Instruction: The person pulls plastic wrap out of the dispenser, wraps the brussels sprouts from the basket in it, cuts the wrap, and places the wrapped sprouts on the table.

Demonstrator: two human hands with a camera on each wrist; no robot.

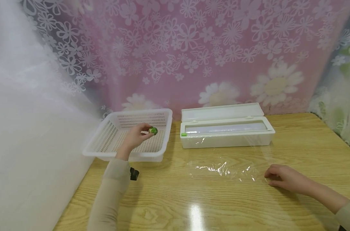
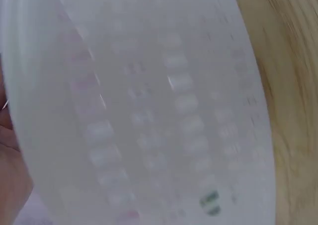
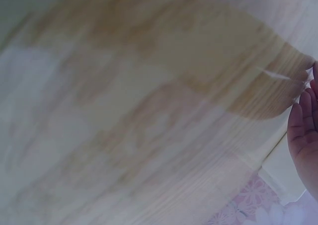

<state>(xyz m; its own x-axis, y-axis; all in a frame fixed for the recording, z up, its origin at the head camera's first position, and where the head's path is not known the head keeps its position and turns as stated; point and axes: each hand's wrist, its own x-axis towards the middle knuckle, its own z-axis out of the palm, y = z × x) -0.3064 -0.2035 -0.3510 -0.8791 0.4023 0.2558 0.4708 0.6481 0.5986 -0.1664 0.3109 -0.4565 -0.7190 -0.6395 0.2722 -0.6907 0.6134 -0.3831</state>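
Above the white plastic basket (image 1: 160, 156), my left hand (image 1: 136, 136) pinches a small round green Brussels sprout (image 1: 153, 131) between thumb and fingers. The left wrist view shows mostly the basket's slotted wall (image 2: 149, 106), with part of the left hand (image 2: 12, 170) at the left edge. A sheet of clear cling film (image 1: 221, 168) runs from the film box (image 1: 227, 141) onto the table. My right hand (image 1: 290, 179) pinches the film at its near right corner. In the right wrist view the right hand (image 3: 308, 135) is at the right edge, the film (image 3: 278, 75) glinting at its fingertips.
The film box's lid (image 1: 221, 113) stands raised, and a roll of film (image 1: 225, 128) lies inside. A small green cutter slide (image 1: 184, 134) sits at the box's left end. The wooden table (image 1: 163, 199) meets a flowered curtain (image 1: 178, 64) behind and white sheeting (image 1: 33, 128) at left.
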